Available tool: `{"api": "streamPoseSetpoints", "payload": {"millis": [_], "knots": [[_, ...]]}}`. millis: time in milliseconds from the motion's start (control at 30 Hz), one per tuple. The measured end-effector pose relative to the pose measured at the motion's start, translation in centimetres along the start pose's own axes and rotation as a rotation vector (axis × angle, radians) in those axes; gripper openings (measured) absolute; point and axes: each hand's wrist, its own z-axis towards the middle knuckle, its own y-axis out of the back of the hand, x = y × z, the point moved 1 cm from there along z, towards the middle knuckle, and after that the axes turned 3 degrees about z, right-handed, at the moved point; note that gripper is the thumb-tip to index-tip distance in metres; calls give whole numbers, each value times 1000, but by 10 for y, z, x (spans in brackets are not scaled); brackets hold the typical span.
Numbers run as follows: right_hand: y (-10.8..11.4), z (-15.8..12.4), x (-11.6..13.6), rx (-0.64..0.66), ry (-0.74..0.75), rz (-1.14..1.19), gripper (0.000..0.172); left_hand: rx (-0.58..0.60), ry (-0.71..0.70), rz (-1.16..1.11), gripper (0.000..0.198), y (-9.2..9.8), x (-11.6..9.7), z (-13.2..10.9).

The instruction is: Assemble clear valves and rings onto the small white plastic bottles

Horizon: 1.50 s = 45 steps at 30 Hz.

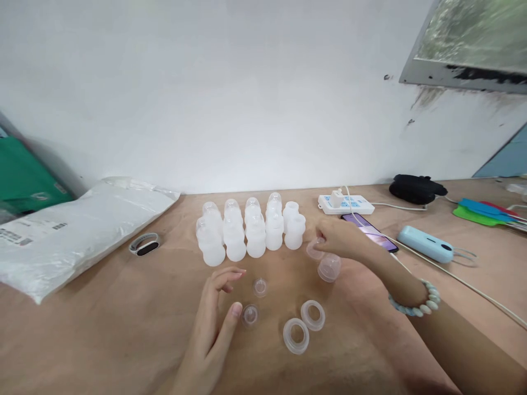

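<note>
My left hand [216, 312] is open, thumb and fingers apart, with nothing in it. Beside its thumb lies a clear bottle nipple [250, 315], and another nipple [259, 287] sits just beyond. My right hand [335, 237] pinches a clear dome cap [314, 249] at the table surface. A second dome cap [329, 267] stands close by. Two translucent screw rings [296, 336] lie between my hands. Behind them, white baby bottles [235, 241] stand in paired rows, most topped with clear domes. The front bottle at the right end [293, 233] has no dome.
A large white plastic parcel [94, 219] and a fitness band [144, 245] lie at left. On the right are a power strip [346, 204], a phone [374, 233], a blue power bank [426, 244], cables, a black case [416, 188] and colored spatulas [480, 214]. A wall stands behind.
</note>
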Motion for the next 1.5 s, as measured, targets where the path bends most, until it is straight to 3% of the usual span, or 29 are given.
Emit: {"api": "streamPoseSetpoints", "payload": {"millis": [167,233,367,533,700,867,1133,1300,1500], "knots": [[44,35,26,-24,0,-204,4,-7,-13,20,26,3,1,0],[52,52,43,-50,128,-210,14,-10,-16,20,26,4,2,0],[38,81,70,91,335,-214,21,-9,-16,14,27,3,2,0],[2,98,75,296,363,-307,31,-63,21,-31,27,2,0,-2],[-24,99,63,354,338,-309,23,-13,-26,-6,27,3,4,-2],[-30,98,59,372,314,-298,13,8,-16,4,27,3,5,-1],[-25,89,65,366,298,-279,12,1,33,15,25,1,5,1],[-5,75,54,266,256,-244,31,3,22,36,24,3,7,4],[9,49,27,100,156,-287,9,8,21,31,24,2,6,3]]}}
